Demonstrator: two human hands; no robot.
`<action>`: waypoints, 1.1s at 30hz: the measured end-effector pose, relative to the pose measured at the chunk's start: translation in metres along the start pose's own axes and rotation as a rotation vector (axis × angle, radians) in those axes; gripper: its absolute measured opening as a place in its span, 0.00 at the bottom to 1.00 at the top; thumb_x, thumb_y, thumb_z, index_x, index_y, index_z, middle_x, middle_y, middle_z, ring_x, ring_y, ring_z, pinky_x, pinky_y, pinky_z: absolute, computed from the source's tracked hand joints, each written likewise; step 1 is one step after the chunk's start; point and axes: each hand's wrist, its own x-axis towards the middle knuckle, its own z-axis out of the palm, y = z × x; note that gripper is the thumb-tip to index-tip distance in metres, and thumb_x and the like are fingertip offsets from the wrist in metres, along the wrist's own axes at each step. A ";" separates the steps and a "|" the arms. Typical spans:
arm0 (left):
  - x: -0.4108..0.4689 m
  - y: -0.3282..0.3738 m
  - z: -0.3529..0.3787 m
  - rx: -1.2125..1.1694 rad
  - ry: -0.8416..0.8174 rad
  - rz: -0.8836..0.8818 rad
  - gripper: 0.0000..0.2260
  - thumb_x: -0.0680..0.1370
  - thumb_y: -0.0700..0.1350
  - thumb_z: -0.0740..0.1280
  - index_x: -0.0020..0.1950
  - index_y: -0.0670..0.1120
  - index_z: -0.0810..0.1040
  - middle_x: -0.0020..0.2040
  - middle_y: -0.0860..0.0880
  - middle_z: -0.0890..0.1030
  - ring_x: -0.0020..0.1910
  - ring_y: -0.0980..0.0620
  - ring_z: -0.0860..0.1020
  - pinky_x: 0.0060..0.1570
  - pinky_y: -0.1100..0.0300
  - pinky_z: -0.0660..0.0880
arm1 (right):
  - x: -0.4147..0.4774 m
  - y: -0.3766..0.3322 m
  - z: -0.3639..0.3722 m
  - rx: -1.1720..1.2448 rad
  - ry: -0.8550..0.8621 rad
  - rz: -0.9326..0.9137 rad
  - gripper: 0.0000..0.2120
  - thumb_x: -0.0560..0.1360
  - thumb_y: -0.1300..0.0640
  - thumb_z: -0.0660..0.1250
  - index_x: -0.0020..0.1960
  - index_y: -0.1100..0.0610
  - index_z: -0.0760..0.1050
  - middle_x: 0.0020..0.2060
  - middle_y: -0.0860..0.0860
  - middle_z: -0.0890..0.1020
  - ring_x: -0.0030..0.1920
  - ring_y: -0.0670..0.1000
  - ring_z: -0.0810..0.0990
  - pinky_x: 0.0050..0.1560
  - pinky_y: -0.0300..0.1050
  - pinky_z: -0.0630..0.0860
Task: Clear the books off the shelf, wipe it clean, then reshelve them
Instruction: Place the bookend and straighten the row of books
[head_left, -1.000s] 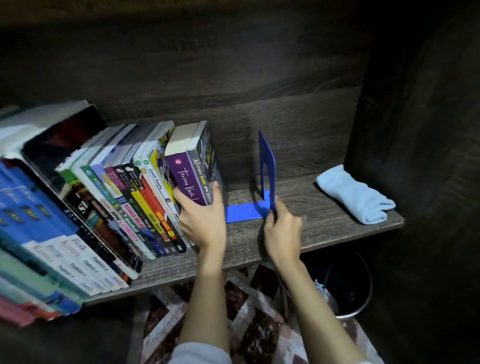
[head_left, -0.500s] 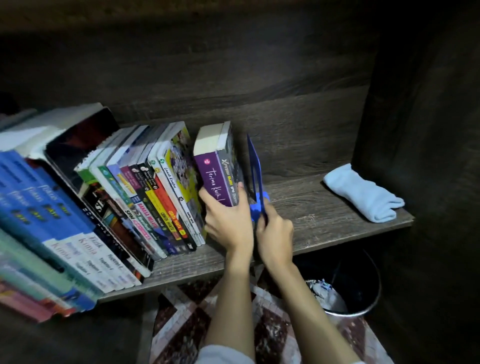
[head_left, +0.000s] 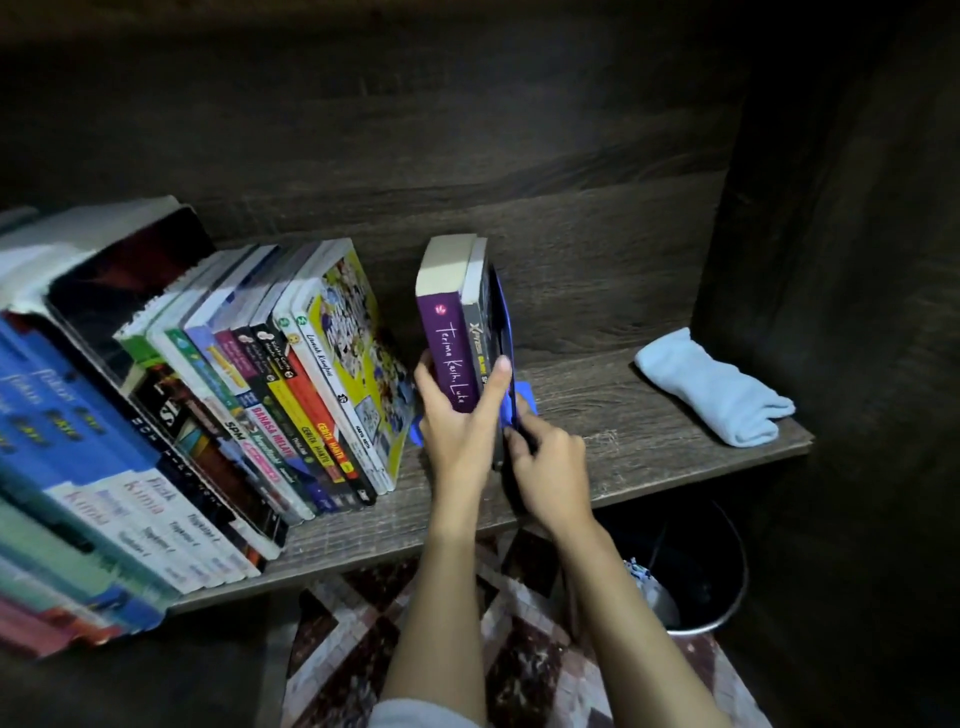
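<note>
Books (head_left: 453, 332) at mid-frame now stand upright, gripped by the left hand (head_left: 460, 431), the right hand (head_left: 545, 467) having pushed the bookend (head_left: 505, 332) flush against them as reshelving nears its end.

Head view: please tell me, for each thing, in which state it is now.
purple book: upright, gripped by left hand
grey book: upright, between purple book and bookend
blue bookend: pressed against grey book, held by right hand
row of books: leaning left, apart from the purple book
blue cloth: folded, lying on shelf
bin: on floor, holds some rubbish
</note>
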 end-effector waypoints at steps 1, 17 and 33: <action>0.004 -0.002 -0.007 -0.059 -0.100 -0.014 0.33 0.65 0.57 0.76 0.66 0.49 0.69 0.51 0.55 0.81 0.50 0.55 0.80 0.49 0.61 0.76 | 0.001 0.001 -0.002 0.016 -0.019 -0.002 0.18 0.77 0.60 0.63 0.67 0.53 0.74 0.51 0.63 0.82 0.52 0.65 0.79 0.53 0.51 0.72; 0.028 -0.021 -0.033 -0.007 -0.437 0.009 0.44 0.67 0.29 0.73 0.69 0.60 0.54 0.65 0.48 0.73 0.60 0.54 0.76 0.50 0.69 0.76 | 0.026 0.018 -0.006 0.240 -0.121 -0.005 0.22 0.72 0.68 0.65 0.64 0.55 0.77 0.57 0.51 0.81 0.60 0.46 0.78 0.65 0.47 0.72; 0.027 -0.015 -0.033 0.121 -0.458 -0.017 0.41 0.72 0.42 0.73 0.77 0.55 0.52 0.65 0.56 0.74 0.58 0.64 0.75 0.60 0.65 0.71 | 0.016 0.012 0.000 0.043 -0.085 0.028 0.30 0.67 0.48 0.75 0.68 0.48 0.72 0.53 0.55 0.83 0.57 0.57 0.79 0.58 0.51 0.74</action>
